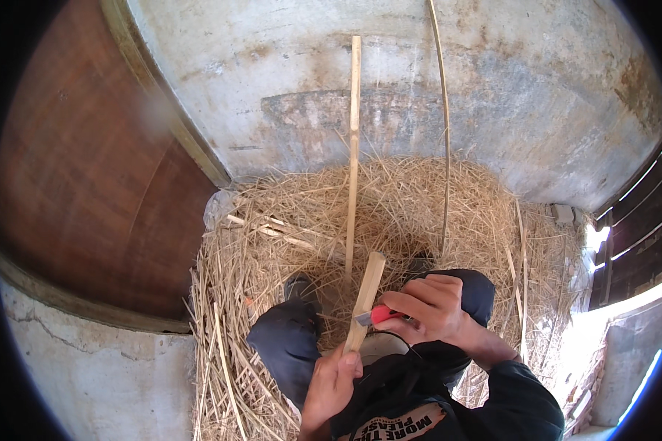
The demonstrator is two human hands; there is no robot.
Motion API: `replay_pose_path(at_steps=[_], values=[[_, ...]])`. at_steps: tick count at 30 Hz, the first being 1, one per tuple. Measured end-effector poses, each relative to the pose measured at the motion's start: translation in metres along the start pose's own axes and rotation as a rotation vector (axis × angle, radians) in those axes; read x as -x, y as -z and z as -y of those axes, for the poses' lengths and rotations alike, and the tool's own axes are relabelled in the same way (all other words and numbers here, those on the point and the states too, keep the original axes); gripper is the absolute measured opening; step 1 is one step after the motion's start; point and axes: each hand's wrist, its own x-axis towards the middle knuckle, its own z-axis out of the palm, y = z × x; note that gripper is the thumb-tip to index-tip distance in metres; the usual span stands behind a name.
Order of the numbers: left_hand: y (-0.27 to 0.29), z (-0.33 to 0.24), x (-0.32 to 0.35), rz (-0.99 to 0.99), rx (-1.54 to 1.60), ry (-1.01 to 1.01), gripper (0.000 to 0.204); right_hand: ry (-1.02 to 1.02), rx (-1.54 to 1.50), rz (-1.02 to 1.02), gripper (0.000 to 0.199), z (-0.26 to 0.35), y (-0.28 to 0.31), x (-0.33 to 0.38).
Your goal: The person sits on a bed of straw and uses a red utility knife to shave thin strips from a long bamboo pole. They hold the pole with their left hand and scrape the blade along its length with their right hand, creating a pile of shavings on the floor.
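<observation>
Your left hand (331,384) is closed around the lower end of a squared wooden stick (368,288), which slants up and away between your legs (281,345). Your right hand (432,307) grips a red-handled cutter (381,314), its metal blade (362,320) against the stick, just above your left hand. The stick looks light, stiff and dry, probably best held low, clear of the edge. Beyond, a tall pale pole (354,169) rises from loose straw (412,198) before a stained wall (272,55).
</observation>
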Motion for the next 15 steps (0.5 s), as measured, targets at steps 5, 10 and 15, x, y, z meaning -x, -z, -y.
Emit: replay_pose_path(at_steps=[5,10,15], values=[[0.000,-0.001,0.002,-0.005,-0.012,0.005,0.039,0.040,0.061,-0.010,0.031,-0.003,0.005,-0.007],[-0.003,0.029,0.025,0.106,0.008,0.061,0.034,-0.328,0.143,-0.274,0.021,-0.046,0.027,-0.015],[0.005,0.022,0.024,0.033,-0.109,0.065,0.038,-0.264,0.016,-0.243,0.022,-0.048,0.038,-0.012]])
